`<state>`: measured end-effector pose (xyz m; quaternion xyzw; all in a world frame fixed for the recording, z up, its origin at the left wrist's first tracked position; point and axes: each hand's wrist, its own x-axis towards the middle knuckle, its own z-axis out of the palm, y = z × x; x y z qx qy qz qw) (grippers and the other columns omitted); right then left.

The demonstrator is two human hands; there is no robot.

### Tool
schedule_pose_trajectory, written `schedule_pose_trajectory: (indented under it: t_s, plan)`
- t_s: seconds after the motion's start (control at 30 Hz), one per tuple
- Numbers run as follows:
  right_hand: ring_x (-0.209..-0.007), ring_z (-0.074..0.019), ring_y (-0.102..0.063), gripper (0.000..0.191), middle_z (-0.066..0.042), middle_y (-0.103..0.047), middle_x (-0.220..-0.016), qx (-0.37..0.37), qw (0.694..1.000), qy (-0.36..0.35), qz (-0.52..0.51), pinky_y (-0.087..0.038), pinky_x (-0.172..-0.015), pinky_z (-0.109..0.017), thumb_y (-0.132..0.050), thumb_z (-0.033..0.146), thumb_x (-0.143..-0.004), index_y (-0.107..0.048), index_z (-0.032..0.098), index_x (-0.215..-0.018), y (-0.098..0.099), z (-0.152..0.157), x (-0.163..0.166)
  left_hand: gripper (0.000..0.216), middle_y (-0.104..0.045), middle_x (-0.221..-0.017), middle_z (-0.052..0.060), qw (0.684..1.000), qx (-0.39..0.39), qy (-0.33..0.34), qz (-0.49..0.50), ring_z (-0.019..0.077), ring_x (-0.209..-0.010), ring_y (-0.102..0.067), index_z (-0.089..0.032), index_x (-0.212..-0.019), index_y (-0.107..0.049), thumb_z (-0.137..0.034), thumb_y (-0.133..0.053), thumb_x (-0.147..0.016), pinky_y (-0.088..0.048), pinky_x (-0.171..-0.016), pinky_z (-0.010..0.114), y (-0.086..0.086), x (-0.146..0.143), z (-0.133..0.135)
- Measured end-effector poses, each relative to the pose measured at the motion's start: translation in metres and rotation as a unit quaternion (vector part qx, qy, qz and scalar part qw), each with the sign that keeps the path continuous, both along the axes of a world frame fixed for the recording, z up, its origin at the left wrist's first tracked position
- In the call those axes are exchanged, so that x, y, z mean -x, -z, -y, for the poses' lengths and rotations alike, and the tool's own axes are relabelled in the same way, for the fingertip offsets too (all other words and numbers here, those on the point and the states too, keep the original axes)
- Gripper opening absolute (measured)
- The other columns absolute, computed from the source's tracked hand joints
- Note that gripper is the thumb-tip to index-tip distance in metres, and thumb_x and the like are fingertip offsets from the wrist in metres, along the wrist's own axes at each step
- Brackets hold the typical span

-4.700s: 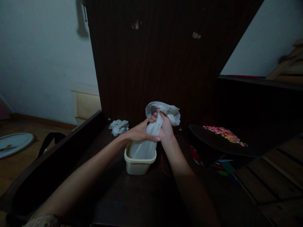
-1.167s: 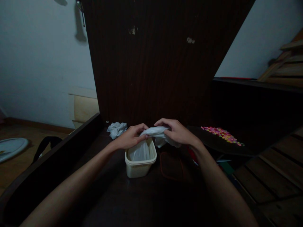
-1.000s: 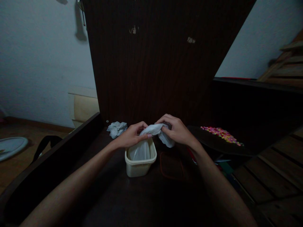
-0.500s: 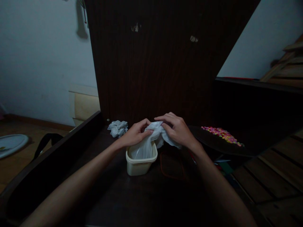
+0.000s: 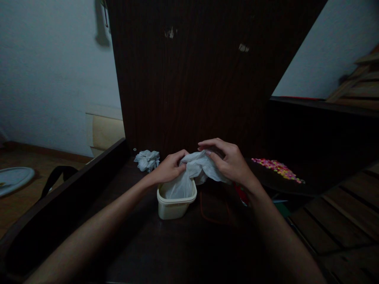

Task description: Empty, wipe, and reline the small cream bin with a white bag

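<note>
A cream plastic tub [image 5: 173,207] stands on the dark wooden surface [image 5: 177,252]. A white plastic bag [image 5: 192,171] rises out of the tub. My left hand [image 5: 169,169] pinches the bag's neck just above the tub's left rim, fingers closed. My right hand [image 5: 229,161] grips the bunched top of the bag to the right of the tub, its fingers curled over the plastic.
A crumpled white bag [image 5: 146,159] lies at the back left near the upright dark panel [image 5: 192,79]. A dark tray [image 5: 284,179] with colourful small pieces [image 5: 276,167] sits at right. A raised wooden edge [image 5: 68,197] runs along the left. A dark reddish lid [image 5: 214,207] lies beside the tub.
Since a second ago both hands stay on the bag; my right hand has pulled the bunched top up and to the right. Earlier the bag's top stood taller above the tub.
</note>
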<state>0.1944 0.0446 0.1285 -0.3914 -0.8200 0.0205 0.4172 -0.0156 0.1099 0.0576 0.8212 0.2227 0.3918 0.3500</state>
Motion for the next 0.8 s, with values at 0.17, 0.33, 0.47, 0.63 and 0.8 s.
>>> schedule_pose_trajectory:
  t_s: [0.17, 0.33, 0.47, 0.63, 0.8]
  plan:
    - [-0.087, -0.0262, -0.063, 0.019, -0.009, -0.067, -0.095, -0.102, 0.974, 0.201, -0.01, -0.05, -0.081, -0.041, -0.065, 0.034, -0.092, -0.068, 0.02, -0.104, -0.002, 0.004, 0.0, 0.011, -0.053, -0.083, -0.001, 0.999, 0.037, -0.026, 0.025, 0.0158, -0.079, -0.052, -0.019, -0.086, -0.054, -0.028, -0.06, -0.087, -0.045, -0.068, 0.026, -0.001, -0.002, 0.001]
    - [-0.066, -0.0185, -0.059, 0.031, -0.002, -0.064, -0.075, 0.19, 0.965, 0.158, -0.091, -0.047, -0.06, -0.031, -0.06, 0.052, -0.095, -0.064, 0.022, -0.101, 0.006, -0.005, -0.014, 0.025, -0.057, -0.086, 0.001, 0.999, 0.043, -0.015, 0.018, 0.0175, -0.082, -0.055, -0.018, -0.089, -0.058, -0.041, -0.053, -0.098, -0.048, -0.074, 0.03, -0.004, -0.002, 0.003]
    - [-0.071, -0.0163, -0.063, 0.029, -0.002, -0.067, -0.086, 0.369, 0.892, 0.071, -0.249, -0.049, -0.058, -0.027, -0.064, 0.048, -0.092, -0.06, 0.024, -0.107, 0.014, -0.011, -0.02, 0.018, -0.066, -0.101, 0.005, 0.999, 0.013, -0.014, 0.035, 0.0207, -0.096, -0.062, -0.017, -0.104, -0.062, -0.032, -0.054, -0.097, -0.05, -0.09, 0.034, -0.003, -0.003, 0.002]
    - [-0.086, -0.0196, -0.07, 0.047, -0.004, -0.073, -0.101, 0.383, 0.864, -0.038, -0.325, -0.057, -0.072, -0.031, -0.075, 0.036, -0.079, -0.059, 0.026, -0.122, 0.022, -0.009, -0.011, 0.037, -0.068, -0.131, 0.01, 0.998, -0.01, 0.012, 0.064, 0.0243, -0.119, -0.063, -0.019, -0.13, -0.059, -0.023, -0.058, -0.093, -0.048, -0.105, 0.039, 0.0, -0.006, 0.001]
    - [-0.101, -0.0253, -0.072, 0.057, -0.008, -0.075, -0.115, 0.306, 0.873, -0.064, -0.374, -0.059, -0.084, -0.037, -0.066, 0.034, -0.08, -0.054, 0.025, -0.135, 0.022, -0.003, 0.002, 0.04, -0.07, -0.128, 0.01, 0.998, -0.012, -0.015, 0.053, 0.0252, -0.114, -0.066, -0.018, -0.129, -0.059, -0.025, -0.061, -0.09, -0.051, -0.1, 0.039, 0.001, -0.008, 0.0]
